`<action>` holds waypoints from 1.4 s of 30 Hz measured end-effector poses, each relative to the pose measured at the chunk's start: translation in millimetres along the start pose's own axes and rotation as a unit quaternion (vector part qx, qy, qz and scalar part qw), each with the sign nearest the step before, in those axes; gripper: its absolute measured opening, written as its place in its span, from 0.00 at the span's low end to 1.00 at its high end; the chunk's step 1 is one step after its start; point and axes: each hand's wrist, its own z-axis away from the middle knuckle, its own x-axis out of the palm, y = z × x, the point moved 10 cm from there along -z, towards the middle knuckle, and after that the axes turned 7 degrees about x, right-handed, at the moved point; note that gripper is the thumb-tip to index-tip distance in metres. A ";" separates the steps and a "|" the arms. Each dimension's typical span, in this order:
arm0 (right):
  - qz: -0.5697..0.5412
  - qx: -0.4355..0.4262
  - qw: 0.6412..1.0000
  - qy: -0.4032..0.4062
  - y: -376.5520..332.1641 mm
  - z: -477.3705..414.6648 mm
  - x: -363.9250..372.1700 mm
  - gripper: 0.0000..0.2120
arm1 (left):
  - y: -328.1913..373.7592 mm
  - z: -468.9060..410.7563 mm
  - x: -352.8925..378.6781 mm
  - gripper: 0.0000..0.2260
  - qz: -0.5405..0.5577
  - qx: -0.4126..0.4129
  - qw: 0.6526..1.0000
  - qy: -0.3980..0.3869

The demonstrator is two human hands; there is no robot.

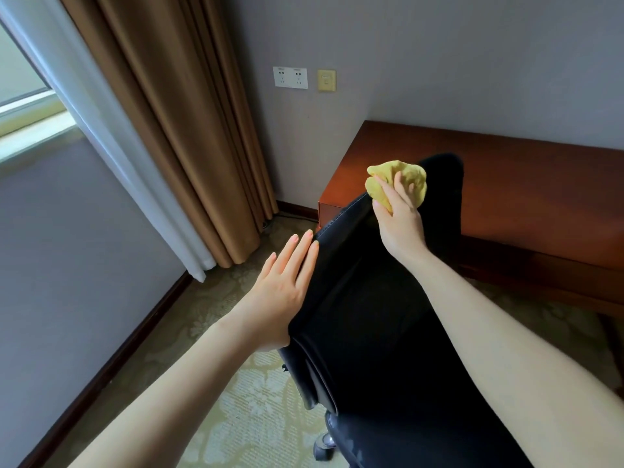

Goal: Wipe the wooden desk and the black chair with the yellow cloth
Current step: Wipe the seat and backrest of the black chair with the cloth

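1. Head view, the work: my right grip (400,224) clutches the bunched yellow cloth (412,177), fingers curled over the wad, and presses it against the far upper edge of the black chair (371,315). My forearm stretches over the chair's dark upholstery.
2. Head view, the other hand: my left grip (283,282) is released, holding nothing. Its fingers are straight and close together, laid flat along the chair's stitched left edge, with the palm against the chair's side.
3. Head view, the furniture: the wooden desk (523,184) stands beyond the chair, its long back edge against the grey wall. The chair overlaps the desk's near left corner, and the cloth shows in front of that corner; I cannot tell whether the cloth touches the wood. A chair caster (324,447) shows below, on the patterned carpet (243,400).
4. Head view, the room: a brown curtain (175,130) hangs in the corner to the left of the desk, with a white sheer curtain (101,130) beside it at the window (20,96). A white double socket (290,77) and a yellow wall plate (326,81) sit side by side on the wall above the desk's left end.
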 end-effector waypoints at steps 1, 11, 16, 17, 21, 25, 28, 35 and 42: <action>0.002 -0.012 1.000 -0.002 -3.6 6.9 3.9 0.21 | 0.0 0.2 0.4 0.60 0.000 -0.001 1.000 0.000; -0.011 -0.142 0.989 -0.030 -32.4 92.9 49.0 0.23 | 0.3 1.8 -3.6 0.59 0.015 -0.003 0.999 0.040; -0.036 -0.193 0.979 -0.047 -8.8 130.9 65.0 0.25 | -1.3 9.8 -4.9 0.61 0.046 0.018 0.996 0.068; -0.015 -0.209 0.976 -0.055 0.2 135.1 67.5 0.24 | -1.9 13.8 -3.1 0.61 0.043 0.016 0.996 0.074; 0.088 -0.246 0.964 -0.045 27.6 126.9 65.7 0.26 | -0.3 25.0 3.5 0.62 0.037 0.015 0.993 0.108; 0.109 -0.231 0.966 -0.036 31.9 107.1 60.0 0.26 | 0.0 24.4 6.5 0.62 0.043 0.010 0.991 0.123; 0.082 -0.175 0.981 -0.030 32.9 85.6 48.7 0.27 | -2.2 23.0 7.8 0.61 0.041 0.000 0.991 0.126; -0.039 0.002 0.999 0.032 28.4 7.4 9.4 0.24 | 0.4 21.0 11.2 0.62 0.051 -0.006 0.993 0.110; -0.043 0.041 0.995 0.083 -2.9 33.5 27.7 0.23 | -3.8 21.4 13.0 0.60 0.108 0.000 0.986 0.131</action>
